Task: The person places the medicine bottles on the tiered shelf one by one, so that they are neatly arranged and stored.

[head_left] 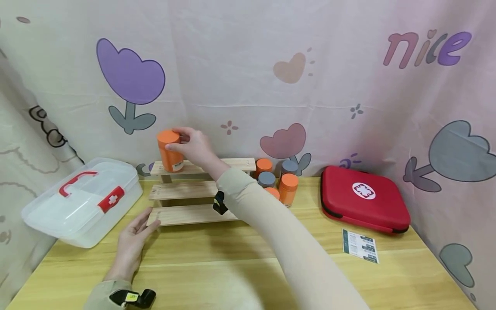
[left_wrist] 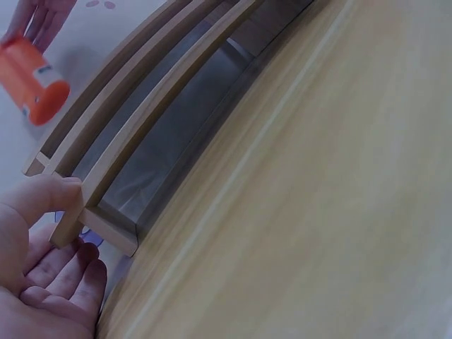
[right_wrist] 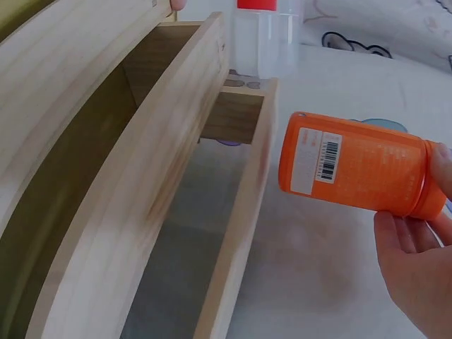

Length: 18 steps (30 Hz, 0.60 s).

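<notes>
Head view bright, soft shadow on the table [head_left: 186, 267]; left wrist view dimmer, bluish, shelf [left_wrist: 152, 106] bowed by distortion

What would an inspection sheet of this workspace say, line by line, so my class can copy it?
Surface: wood-grain table, no spill seen.
Job's things: orange bottle, held apart from the three-tier wooden rack in the wrist views.
Clutter: three more orange bottles and two gray-topped ones by the rack's right end; clear box at left; red case and printed card at right.
Hands: left hand grips the lowest tier's left end; right hand holds the orange bottle.
Cables: nothing seen.
Surroundings: patterned cloth behind the table.
</notes>
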### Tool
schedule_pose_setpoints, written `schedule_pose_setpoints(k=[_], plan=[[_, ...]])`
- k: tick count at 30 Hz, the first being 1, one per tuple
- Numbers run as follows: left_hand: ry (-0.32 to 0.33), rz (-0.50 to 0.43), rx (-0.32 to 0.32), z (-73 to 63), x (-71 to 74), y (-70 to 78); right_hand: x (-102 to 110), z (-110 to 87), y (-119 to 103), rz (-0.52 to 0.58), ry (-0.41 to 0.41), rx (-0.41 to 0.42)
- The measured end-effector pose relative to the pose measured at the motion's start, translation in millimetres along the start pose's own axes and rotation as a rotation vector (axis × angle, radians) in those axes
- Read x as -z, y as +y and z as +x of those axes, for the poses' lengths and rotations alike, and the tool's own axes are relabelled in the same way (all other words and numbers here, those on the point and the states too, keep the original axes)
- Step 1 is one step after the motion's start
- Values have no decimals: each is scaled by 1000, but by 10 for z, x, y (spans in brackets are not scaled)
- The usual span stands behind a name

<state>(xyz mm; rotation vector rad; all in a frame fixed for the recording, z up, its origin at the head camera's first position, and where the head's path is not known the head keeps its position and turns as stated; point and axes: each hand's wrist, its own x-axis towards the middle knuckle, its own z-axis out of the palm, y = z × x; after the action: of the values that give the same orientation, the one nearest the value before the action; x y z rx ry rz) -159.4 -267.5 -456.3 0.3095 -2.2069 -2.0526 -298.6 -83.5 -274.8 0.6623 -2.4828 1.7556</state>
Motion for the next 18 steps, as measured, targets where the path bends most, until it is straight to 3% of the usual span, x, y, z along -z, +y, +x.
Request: schedule_pose_setpoints(k=[9,18], plan=[[-13,-13,-2,1,-6,5,-139,93,-1,-38,11,1],[-4,-10,12,5,3,12,-193,119,7,-145,-27,-15]])
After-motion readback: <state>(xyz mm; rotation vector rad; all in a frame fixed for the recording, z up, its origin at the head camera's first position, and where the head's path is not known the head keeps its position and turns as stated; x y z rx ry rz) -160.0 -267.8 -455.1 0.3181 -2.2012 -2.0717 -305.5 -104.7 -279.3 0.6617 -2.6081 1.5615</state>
